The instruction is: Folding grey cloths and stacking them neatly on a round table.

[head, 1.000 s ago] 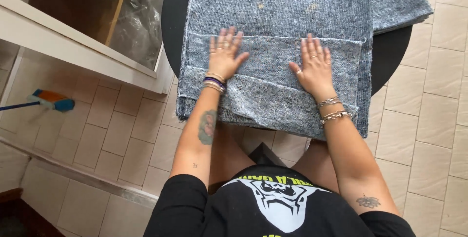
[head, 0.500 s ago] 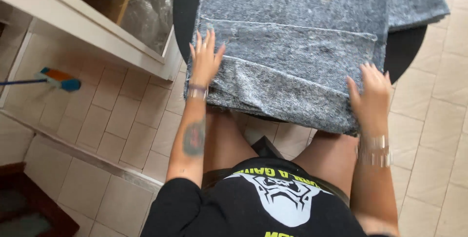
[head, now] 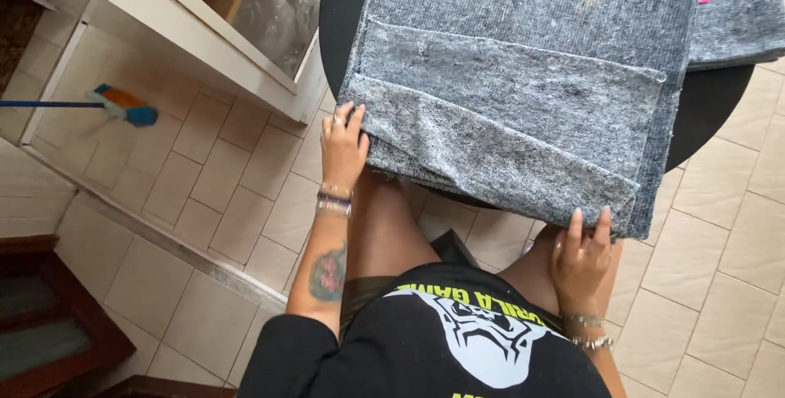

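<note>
looking down from your head camera, the largest thing is the tiled floor (head: 719, 283), which fills the frame from 3 to 9 o'clock. on it, at 12 o'clock, stands the round black tabletop (head: 711, 112), mostly covered. the grey felt cloth (head: 523, 95) lies across it, folded so that two bands step down toward you, and its near edge hangs over the tabletop's rim above your knees. a second grey cloth (head: 740, 13) lies at 1 o'clock, just beside the first and partly under it. at 11 o'clock a white cabinet (head: 204, 30) with a glass front stands well apart from the cloth, and a broom head (head: 123, 106) shows at 9 o'clock.

your left hand (head: 343, 146) sits at the cloth's near left corner, fingers spread and laid over the edge, thumb side under as far as i can tell, so it pinches the fold. your right hand (head: 582, 255) is at the near right corner, at 5 o'clock, fingers up against the hanging edge, gripping it from below.

i'd judge the folding partly done: the folds laid so far lie flat and fairly square, both corners are in hand, and the lowest band is not yet turned over or smoothed.
</note>
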